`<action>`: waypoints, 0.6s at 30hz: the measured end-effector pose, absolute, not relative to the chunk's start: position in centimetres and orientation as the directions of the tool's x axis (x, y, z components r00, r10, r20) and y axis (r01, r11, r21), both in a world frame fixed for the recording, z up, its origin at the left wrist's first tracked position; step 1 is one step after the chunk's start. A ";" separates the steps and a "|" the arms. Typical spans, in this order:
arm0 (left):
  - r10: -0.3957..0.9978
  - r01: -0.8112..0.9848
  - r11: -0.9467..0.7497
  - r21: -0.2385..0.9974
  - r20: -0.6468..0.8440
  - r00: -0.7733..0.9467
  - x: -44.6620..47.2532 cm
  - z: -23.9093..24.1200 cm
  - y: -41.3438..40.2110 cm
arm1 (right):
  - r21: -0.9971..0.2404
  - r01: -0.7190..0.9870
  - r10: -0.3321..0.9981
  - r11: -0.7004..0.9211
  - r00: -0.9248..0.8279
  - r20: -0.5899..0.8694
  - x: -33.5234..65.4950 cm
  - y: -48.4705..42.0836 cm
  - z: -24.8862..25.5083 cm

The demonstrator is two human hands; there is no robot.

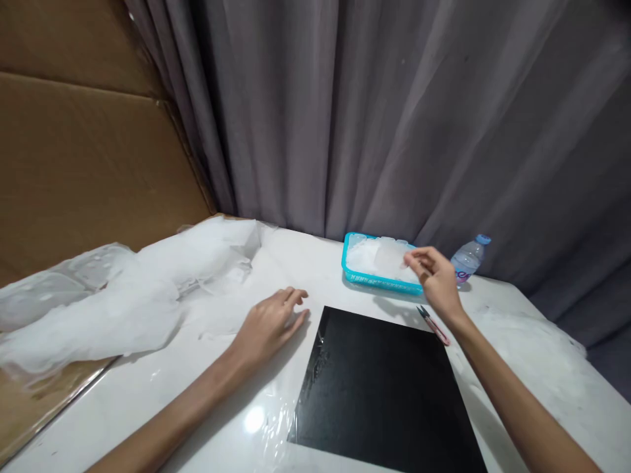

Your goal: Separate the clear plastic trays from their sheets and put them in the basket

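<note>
My right hand [434, 277] is raised at the front of a turquoise plastic basket [384, 283]. Thumb and fingers pinch the edge of a thin, translucent white sheet [391, 257], which hangs over the basket's white contents; its exact kind does not show. My left hand [275, 322] rests on the white table with thumb and fingers apart and nothing in them. A black square board [384, 387] lies flat between my forearms. Thread snips [434, 325] with a reddish handle lie by its far right corner, below my right hand.
A water bottle [469, 259] with a blue cap stands behind my right hand. White fluffy material [211, 249] and a clear bag pile up at the left. More thin white material [532, 358] covers the right side. Cardboard [89, 157] and a grey curtain [374, 118] border the table [290, 249].
</note>
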State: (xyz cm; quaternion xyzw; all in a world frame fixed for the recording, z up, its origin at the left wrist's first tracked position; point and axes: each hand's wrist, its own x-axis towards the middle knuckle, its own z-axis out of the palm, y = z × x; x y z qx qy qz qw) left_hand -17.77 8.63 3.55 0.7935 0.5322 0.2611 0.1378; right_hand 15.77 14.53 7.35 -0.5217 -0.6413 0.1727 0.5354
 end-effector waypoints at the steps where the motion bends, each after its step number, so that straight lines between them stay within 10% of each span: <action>1: 0.914 0.838 -0.376 0.394 0.304 0.267 -18.5 3.7 9.0 | -0.780 0.495 0.842 0.382 0.163 0.515 16.6 16.3 7.9; 6: 0.911 0.969 -0.226 0.095 0.373 0.176 -21.4 3.0 10.2 | -0.769 0.593 0.846 0.240 0.261 0.465 19.9 21.9 8.3; 12: 0.977 0.957 -0.209 0.199 0.093 0.194 -23.0 4.1 10.7 | -0.637 0.762 0.845 0.118 0.260 0.468 19.1 19.1 6.1; 18: 0.946 0.897 -0.321 0.305 0.064 0.317 -24.5 5.8 11.1 | -0.508 0.767 0.882 0.392 -0.155 0.445 11.8 11.1 2.3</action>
